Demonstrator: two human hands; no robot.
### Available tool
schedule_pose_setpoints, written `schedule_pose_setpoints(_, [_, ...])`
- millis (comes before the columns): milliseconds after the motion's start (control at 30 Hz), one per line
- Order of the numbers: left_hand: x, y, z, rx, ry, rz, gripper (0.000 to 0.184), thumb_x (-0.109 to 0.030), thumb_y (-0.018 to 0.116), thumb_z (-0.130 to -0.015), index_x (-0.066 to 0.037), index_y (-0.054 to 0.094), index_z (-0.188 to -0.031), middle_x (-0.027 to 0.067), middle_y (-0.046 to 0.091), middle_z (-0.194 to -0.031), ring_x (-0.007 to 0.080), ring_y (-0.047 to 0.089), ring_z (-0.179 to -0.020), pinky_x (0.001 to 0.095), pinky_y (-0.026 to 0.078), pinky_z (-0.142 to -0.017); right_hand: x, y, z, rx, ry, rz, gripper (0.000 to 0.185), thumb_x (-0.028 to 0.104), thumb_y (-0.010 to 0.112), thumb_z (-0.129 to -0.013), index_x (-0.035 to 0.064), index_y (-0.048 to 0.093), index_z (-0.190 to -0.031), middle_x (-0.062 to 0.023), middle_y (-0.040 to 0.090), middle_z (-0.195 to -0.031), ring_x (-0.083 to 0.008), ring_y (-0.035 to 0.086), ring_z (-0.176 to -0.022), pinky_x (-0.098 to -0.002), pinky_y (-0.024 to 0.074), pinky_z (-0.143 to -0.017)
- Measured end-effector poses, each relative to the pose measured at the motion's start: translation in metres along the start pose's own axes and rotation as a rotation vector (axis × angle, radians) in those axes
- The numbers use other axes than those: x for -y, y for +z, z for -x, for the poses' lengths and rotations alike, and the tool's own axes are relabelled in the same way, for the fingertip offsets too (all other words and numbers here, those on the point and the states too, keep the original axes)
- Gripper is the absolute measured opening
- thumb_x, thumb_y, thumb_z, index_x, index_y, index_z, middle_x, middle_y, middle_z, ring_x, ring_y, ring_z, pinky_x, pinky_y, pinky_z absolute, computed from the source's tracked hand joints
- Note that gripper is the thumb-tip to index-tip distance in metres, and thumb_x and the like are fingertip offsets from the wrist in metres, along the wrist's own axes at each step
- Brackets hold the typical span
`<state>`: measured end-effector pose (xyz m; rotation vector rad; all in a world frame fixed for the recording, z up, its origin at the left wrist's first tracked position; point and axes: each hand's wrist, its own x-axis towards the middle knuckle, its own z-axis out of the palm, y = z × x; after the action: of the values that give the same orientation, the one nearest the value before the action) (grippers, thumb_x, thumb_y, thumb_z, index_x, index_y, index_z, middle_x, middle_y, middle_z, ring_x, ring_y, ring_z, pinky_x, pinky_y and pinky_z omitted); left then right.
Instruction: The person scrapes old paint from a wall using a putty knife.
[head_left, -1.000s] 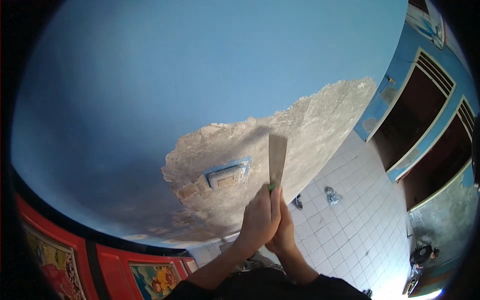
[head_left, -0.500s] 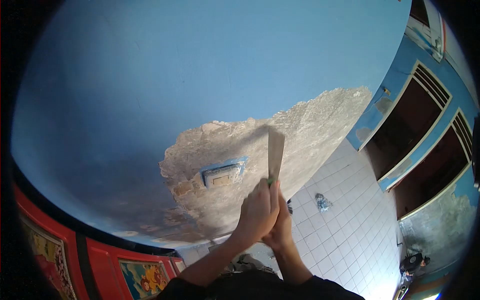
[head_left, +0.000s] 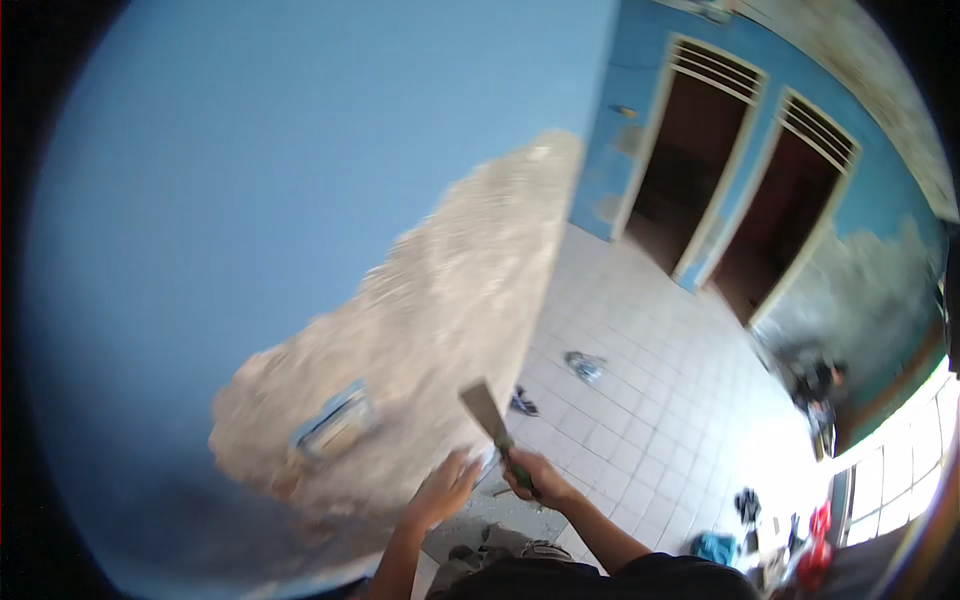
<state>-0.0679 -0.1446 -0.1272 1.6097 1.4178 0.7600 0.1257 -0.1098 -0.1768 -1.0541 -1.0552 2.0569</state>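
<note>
My right hand [head_left: 537, 478] is wrapped round the green handle of a putty knife [head_left: 489, 413], its wide metal blade pointing up and to the left. Beside it, my left hand [head_left: 443, 490] is apart from the tool, fingers stretched out and holding nothing. Both hands are low in front of a blue wall [head_left: 250, 170]. A large bare patch [head_left: 440, 290] of grey-beige plaster with a ragged paint edge spreads across this wall. Within the patch sits a light switch [head_left: 335, 424], blurred, with some blue paint around it.
White floor tiles [head_left: 630, 410] stretch to the right, with a crumpled heap [head_left: 584, 366] and dark footwear [head_left: 524, 402] on them. Two doorways [head_left: 692, 150] open in the far wall. A person [head_left: 818, 385] is at the right, near a bright window [head_left: 900, 480]. Assorted items [head_left: 715, 547] lie at lower right.
My view has turned right. My left hand has let go of the putty knife, which both hands gripped before. The blade has come down away from the wall and now tilts left.
</note>
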Motion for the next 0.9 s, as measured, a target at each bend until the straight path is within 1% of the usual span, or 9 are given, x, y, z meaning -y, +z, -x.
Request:
schedule_pose_setpoints(133, [0.115,0.044,0.017,0.468,-0.304,0.334,0.035,-0.034,0.039,-0.09,-0.004,0.05,-0.106,0.0147,0.057,-0.092,0.0149,0.057,-0.083,0.0267,0.044,-0.068,-0.179,-0.162,0.047,-0.511,0.391,0.5,0.057,0.059,0.05,-0.075,0.0031,0.058,-0.081,-0.0047,0.054,-0.066,-0.0172,0.05,-0.047,-0.0289,0.0423,-0.043])
schedule_pose_setpoints(200, [0.122,0.05,0.016,0.545,-0.366,0.418,0.034,-0.033,0.039,-0.091,-0.005,0.052,-0.103,0.0118,0.058,-0.089,0.0121,0.057,-0.082,0.0249,0.044,-0.068,-0.227,-0.206,0.114,-0.552,0.808,1.221,0.053,0.051,0.053,-0.072,0.0034,0.061,-0.093,-0.0164,0.061,-0.096,-0.027,0.06,-0.086,-0.0366,0.0473,-0.073])
schedule_pose_setpoints(233, [0.122,0.05,0.013,0.616,-0.447,0.456,0.034,-0.032,0.04,-0.09,-0.004,0.049,-0.108,0.01,0.057,-0.095,0.0151,0.057,-0.085,0.0272,0.045,-0.071,-0.248,-0.217,0.154,-0.494,0.992,1.348,0.05,0.051,0.041,-0.081,0.0129,0.06,-0.106,-0.0118,0.06,-0.103,-0.0294,0.057,-0.098,-0.0391,0.0456,-0.081])
schedule_pose_setpoints(367, [0.102,0.045,0.002,0.61,-0.549,0.377,0.034,-0.03,0.043,-0.089,-0.002,0.05,-0.108,0.0093,0.058,-0.097,0.0175,0.057,-0.087,0.0296,0.046,-0.075,-0.272,-0.197,0.261,-0.619,1.457,0.964,0.026,0.033,0.054,-0.079,0.0149,0.066,-0.094,-0.0062,0.062,-0.102,-0.024,0.058,-0.097,-0.0366,0.0475,-0.07])
schedule_pose_setpoints(433, [0.095,0.047,-0.011,0.589,-0.521,0.203,0.034,-0.029,0.044,-0.088,-0.001,0.052,-0.105,0.0103,0.06,-0.095,0.0176,0.058,-0.086,0.0293,0.046,-0.075,-0.301,-0.201,0.282,-0.808,1.401,0.666,0.026,0.032,0.055,-0.079,0.0118,0.065,-0.092,-0.007,0.063,-0.096,-0.0233,0.06,-0.089,-0.0362,0.0481,-0.067])
schedule_pose_setpoints(500, [0.13,0.056,-0.032,0.45,-0.2,-0.127,0.034,-0.029,0.047,-0.085,0.001,0.055,-0.099,0.0135,0.062,-0.091,0.02,0.06,-0.085,0.0297,0.046,-0.075,-0.322,-0.19,0.293,-1.102,1.115,0.233,0.035,0.035,0.057,-0.078,0.0018,0.063,-0.087,-0.0116,0.064,-0.077,-0.0219,0.063,-0.065,-0.0354,0.0489,-0.059])
schedule_pose_setpoints(633, [0.091,0.049,-0.059,0.424,-0.151,-0.338,0.036,-0.033,0.049,-0.081,-0.002,0.056,-0.099,0.0166,0.062,-0.091,0.0289,0.06,-0.086,0.0356,0.046,-0.076,-0.307,-0.154,0.261,-1.207,0.931,0.093,0.042,0.039,0.059,-0.076,-0.0028,0.06,-0.084,-0.0146,0.063,-0.073,-0.0241,0.062,-0.06,-0.0358,0.0491,-0.056])
schedule_pose_setpoints(800, [0.094,0.065,-0.08,0.523,-0.101,-0.226,0.036,-0.033,0.049,-0.081,-0.002,0.056,-0.098,0.0157,0.063,-0.09,0.0305,0.059,-0.089,0.0364,0.046,-0.077,-0.264,-0.124,0.236,-1.109,0.789,0.648,0.046,0.038,0.055,-0.077,-0.0023,0.048,-0.098,-0.0183,0.062,-0.082,-0.0323,0.061,-0.073,-0.0409,0.0482,-0.065])
schedule_pose_setpoints(900, [0.082,0.074,-0.08,0.572,-0.05,-0.299,0.036,-0.034,0.05,-0.081,-0.002,0.056,-0.098,0.0166,0.062,-0.091,0.0296,0.059,-0.089,0.0355,0.046,-0.077,-0.233,-0.124,0.227,-1.114,0.706,0.63,0.048,0.038,0.053,-0.078,0.0005,0.044,-0.105,-0.0196,0.059,-0.086,-0.035,0.059,-0.079,-0.0433,0.046,-0.07])
